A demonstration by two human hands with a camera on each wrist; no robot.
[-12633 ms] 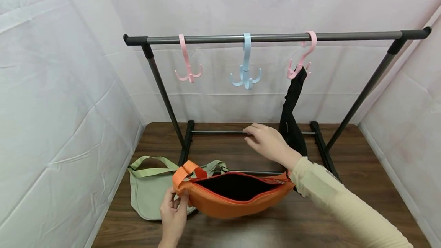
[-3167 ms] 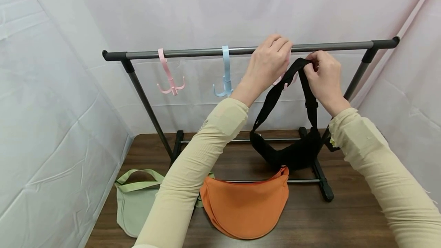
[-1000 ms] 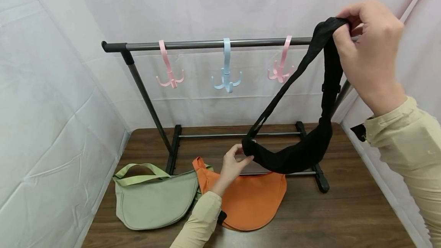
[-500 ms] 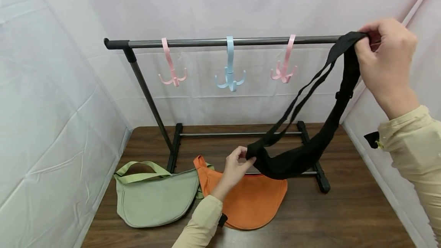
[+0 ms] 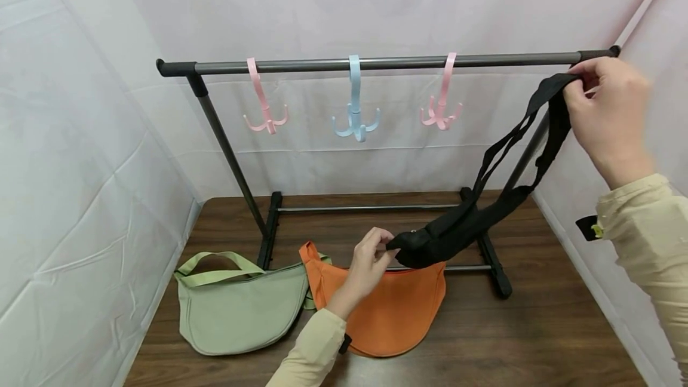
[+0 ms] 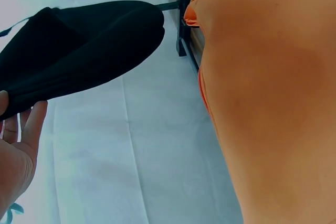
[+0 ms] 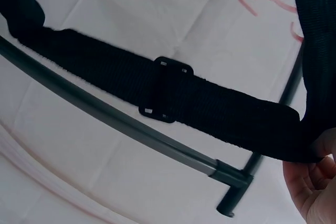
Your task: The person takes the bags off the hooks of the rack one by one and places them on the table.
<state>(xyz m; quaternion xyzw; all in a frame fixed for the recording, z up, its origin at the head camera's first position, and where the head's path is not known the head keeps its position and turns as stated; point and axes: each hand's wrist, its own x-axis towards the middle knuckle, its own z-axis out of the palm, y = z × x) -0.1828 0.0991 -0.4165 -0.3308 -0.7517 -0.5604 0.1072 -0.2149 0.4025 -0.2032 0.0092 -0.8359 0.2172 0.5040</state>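
Observation:
A black crossbody bag (image 5: 441, 240) hangs stretched at a slant between both hands, to the right of centre in the head view. My right hand (image 5: 613, 118) pinches the top of its strap near the rack's right end; the strap's slider buckle (image 7: 166, 90) shows in the right wrist view. Low down, my left hand (image 5: 368, 264) pinches the bag's left corner between thumb and fingers. Under that hand an orange bag (image 5: 398, 315) lies on the wooden surface, partly covered by the left forearm. Beside it rests a pale green bag (image 5: 242, 312) with its strap looped up.
Above stands a garment rack, its grey rail (image 5: 301, 65) carrying a left pink hook (image 5: 263, 103), a blue hook (image 5: 356, 103) and a right pink hook (image 5: 443, 97). The rack's feet (image 5: 497, 273) stand on the brown wood surface (image 5: 516, 339). White cloth walls enclose the sides and back.
Earlier the black bag's strap was at the right pink hook; now it is off. Over the last second the right hand has moved right and lower, and the bag has narrowed and tilted.

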